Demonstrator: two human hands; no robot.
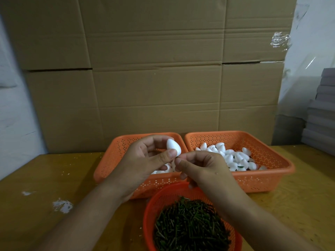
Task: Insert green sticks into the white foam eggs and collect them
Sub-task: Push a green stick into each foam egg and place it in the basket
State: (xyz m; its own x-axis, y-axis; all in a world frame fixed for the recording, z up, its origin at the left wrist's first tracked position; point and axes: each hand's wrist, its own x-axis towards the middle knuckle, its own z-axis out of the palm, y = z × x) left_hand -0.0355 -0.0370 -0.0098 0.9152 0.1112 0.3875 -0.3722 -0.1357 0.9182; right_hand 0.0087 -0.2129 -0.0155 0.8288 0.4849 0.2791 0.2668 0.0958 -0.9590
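White foam egg (173, 146) sat gripped in the left hand (145, 160); right hand (203, 167) pinched at its base; three orange baskets (262, 180) stood on the bench (36, 178).

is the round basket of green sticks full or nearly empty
Fairly full: green sticks heap across the round red basket, hiding its bottom.

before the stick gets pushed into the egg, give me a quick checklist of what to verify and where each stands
1. Foam egg gripped by left hand: ok.
2. Right hand pinching at the egg's lower tip: ok.
3. Green stick actually in that pinch: cannot tell, fingers hide it.
4. Stick lined up with the egg: cannot tell.
5. Spare green sticks in the round basket: ok.
6. Right basket has room for the egg: ok.
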